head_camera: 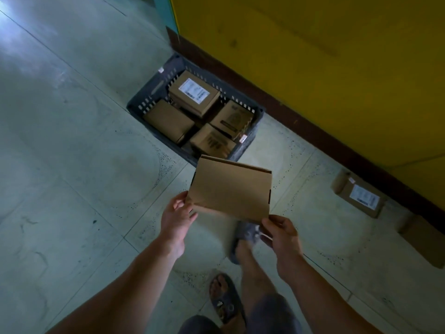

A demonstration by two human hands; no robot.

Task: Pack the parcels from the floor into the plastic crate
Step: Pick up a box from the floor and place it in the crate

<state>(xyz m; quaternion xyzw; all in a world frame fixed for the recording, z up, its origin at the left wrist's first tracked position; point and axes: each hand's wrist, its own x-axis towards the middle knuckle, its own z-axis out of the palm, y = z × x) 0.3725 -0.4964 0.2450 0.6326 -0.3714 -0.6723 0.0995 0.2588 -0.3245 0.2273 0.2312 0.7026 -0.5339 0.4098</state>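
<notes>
My left hand point(177, 218) and right hand point(283, 233) merely pinch the parcel point(230, 188) by its near corners in their fingers point(179, 202), so it could slip short of the crowded crate point(149, 95) at 11 o'clock.

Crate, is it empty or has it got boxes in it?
Partly full. The crate holds four visible boxes, with dark gaps between them.

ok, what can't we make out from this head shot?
Head view only:
- held box: underside turned away, any label unseen; left hand and right hand cover its near corners.
- crate: near corner hidden behind the held box; its floor hidden under the boxes inside.
- label on the top box in the crate: print too small.
- box at the right edge: dark, cut off by the frame.
</notes>
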